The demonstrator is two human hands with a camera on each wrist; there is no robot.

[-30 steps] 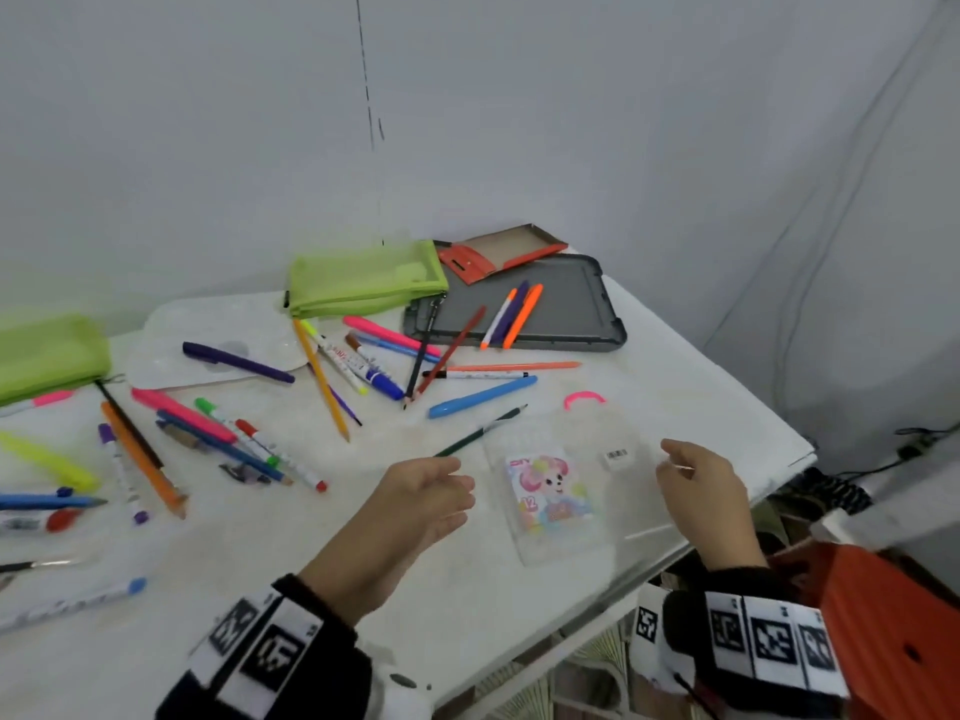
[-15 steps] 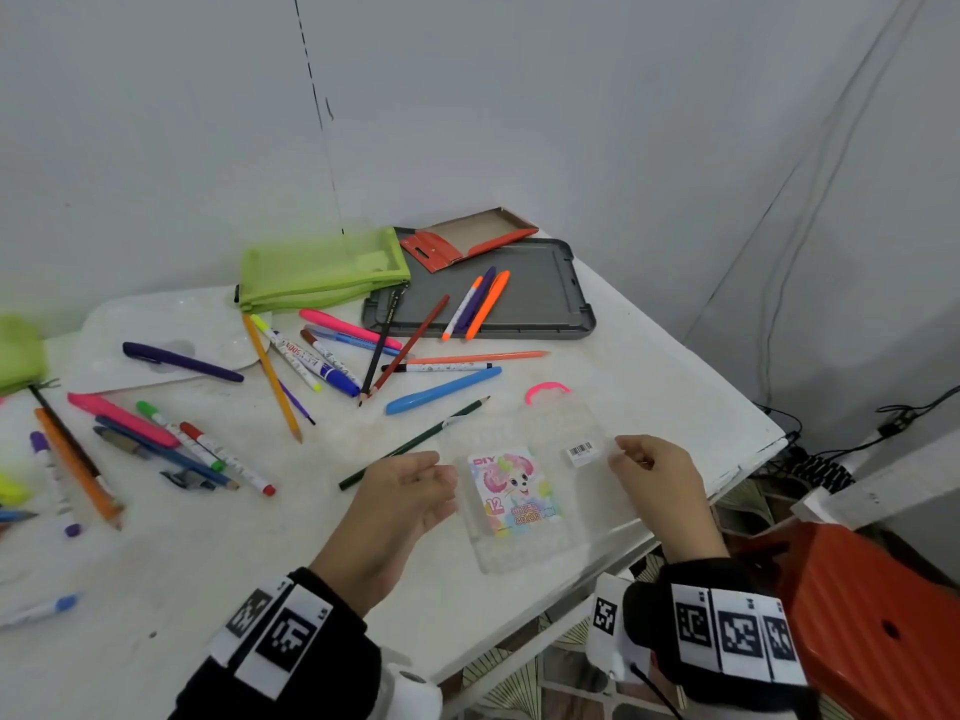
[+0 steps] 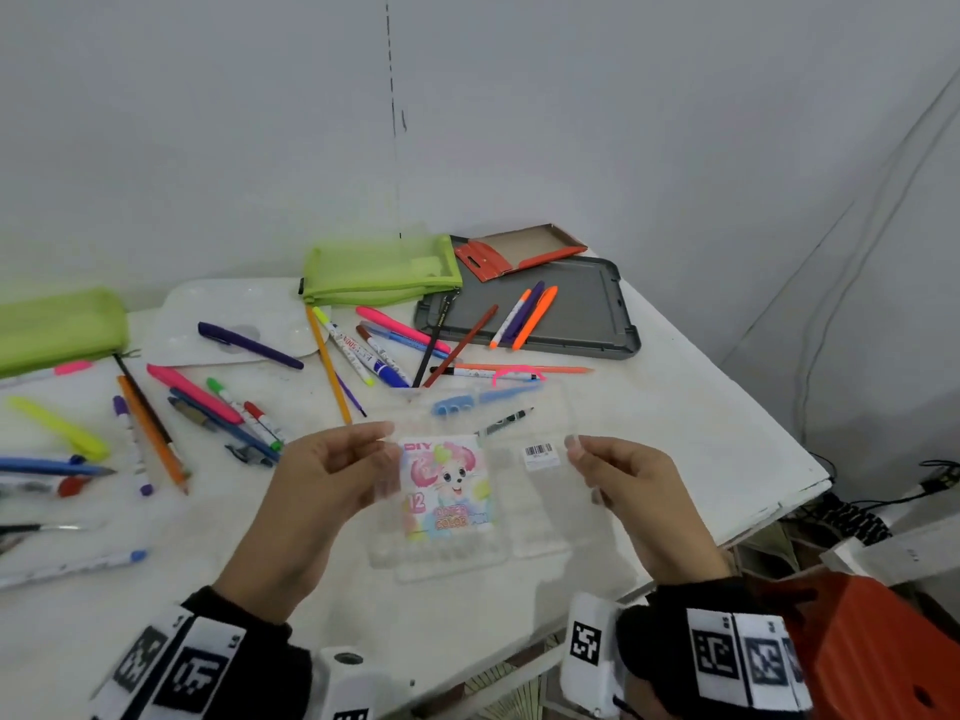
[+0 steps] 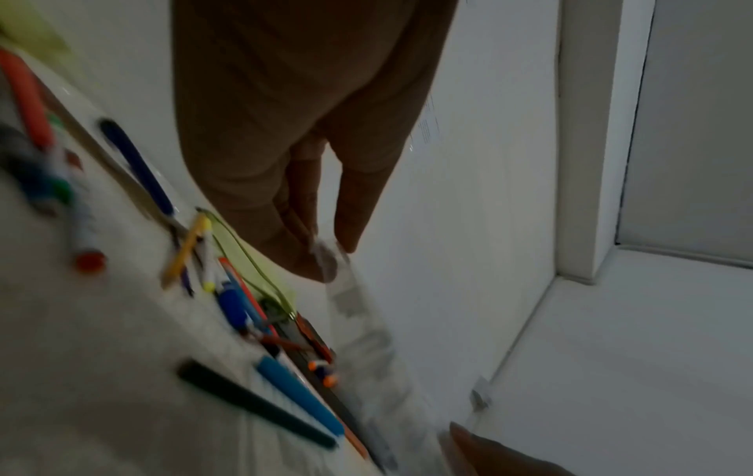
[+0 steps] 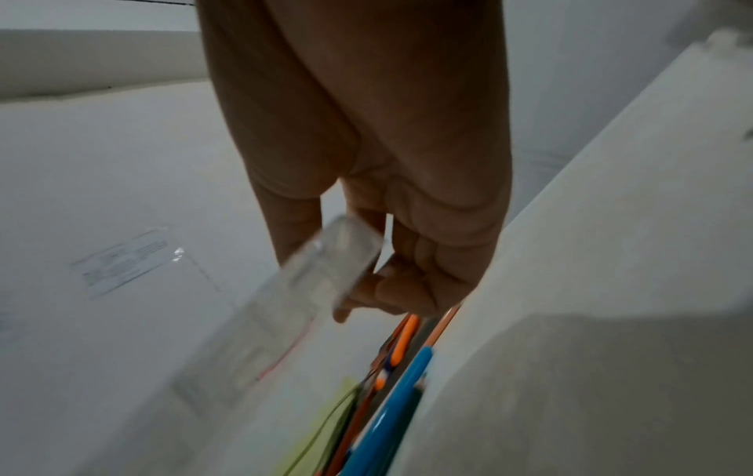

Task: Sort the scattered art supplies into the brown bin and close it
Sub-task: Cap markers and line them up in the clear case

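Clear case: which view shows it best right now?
The head view. It shows the whole clear case, cartoon label and barcode facing up, held between left hand and right hand. The left wrist view shows only one blurred edge; the right wrist view only a blurred end pinched by the fingers.

A white bench (image 3: 675, 439) carries scattered pens and markers (image 3: 234, 407), two green pouches (image 3: 379, 275), a white palette (image 3: 228, 314) and a grey tray (image 3: 587, 324).

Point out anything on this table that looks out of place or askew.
Pens and markers lie strewn at all angles across the white table. Only three sit on the gray tray. No brown bin is visible. Both hands hold an empty clear pen case.
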